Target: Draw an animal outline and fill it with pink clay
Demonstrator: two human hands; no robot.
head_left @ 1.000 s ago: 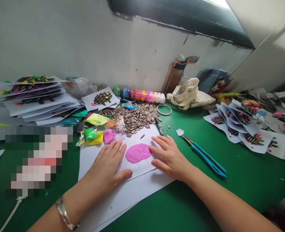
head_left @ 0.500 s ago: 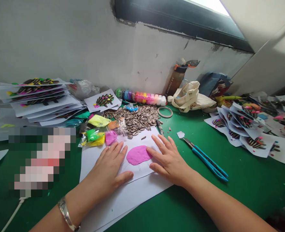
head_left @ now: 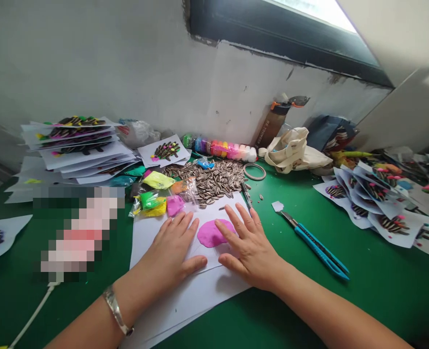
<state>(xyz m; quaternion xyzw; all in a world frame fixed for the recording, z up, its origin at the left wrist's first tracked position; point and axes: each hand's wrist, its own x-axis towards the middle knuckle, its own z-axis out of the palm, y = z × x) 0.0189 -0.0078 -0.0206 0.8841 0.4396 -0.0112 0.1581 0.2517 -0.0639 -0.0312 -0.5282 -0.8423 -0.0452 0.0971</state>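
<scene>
A flattened oval of purple-pink modelling clay (head_left: 210,234) lies on white paper (head_left: 156,305) in front of me. My left hand (head_left: 180,247) rests flat on the sheet, left of the clay, fingers stretched out. My right hand (head_left: 248,245) is spread over the clay's right side, its index fingertip on or just above it, hiding that edge. Neither hand holds anything. Just beyond the paper is a heap of striped sunflower seeds (head_left: 221,177). Small bags of coloured clay, among them a yellow one (head_left: 159,180) and a pink one (head_left: 175,205), lie past my left hand.
A blue utility knife (head_left: 319,249) lies to the right, near a tape roll (head_left: 254,171). Stacks of seed-decorated pictures stand left (head_left: 87,157) and right (head_left: 363,194). A bottle (head_left: 272,123), a cloth bag (head_left: 290,150) and a row of coloured clay tubs (head_left: 221,148) line the wall.
My right hand has shifted left, further over the clay. The left hand stays flat on the paper. The whole view has swung slightly left, showing more of a decorated sheet at the left edge.
</scene>
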